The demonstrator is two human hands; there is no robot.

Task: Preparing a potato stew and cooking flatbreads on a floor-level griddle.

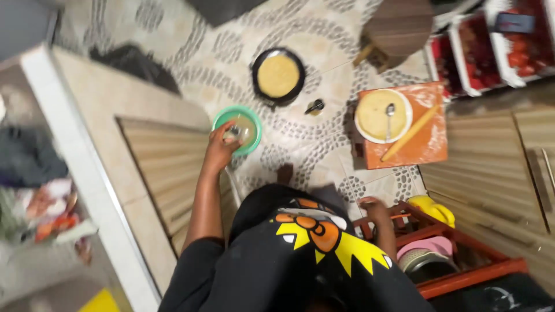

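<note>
I see the left hand [222, 144] at frame centre-left, fingers pinching a small glass [233, 133] over the green bowl [252, 118]. The right hand [374, 209] rests on the red rack [462, 277] at lower right; I cannot tell its fingers' state.

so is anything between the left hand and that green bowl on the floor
Nothing visible. The left hand is already at the green bowl, its fingers over the near rim around a small pale thing inside. The black pan lies beyond the bowl, apart from it. The right hand rests on the red rack.
</note>
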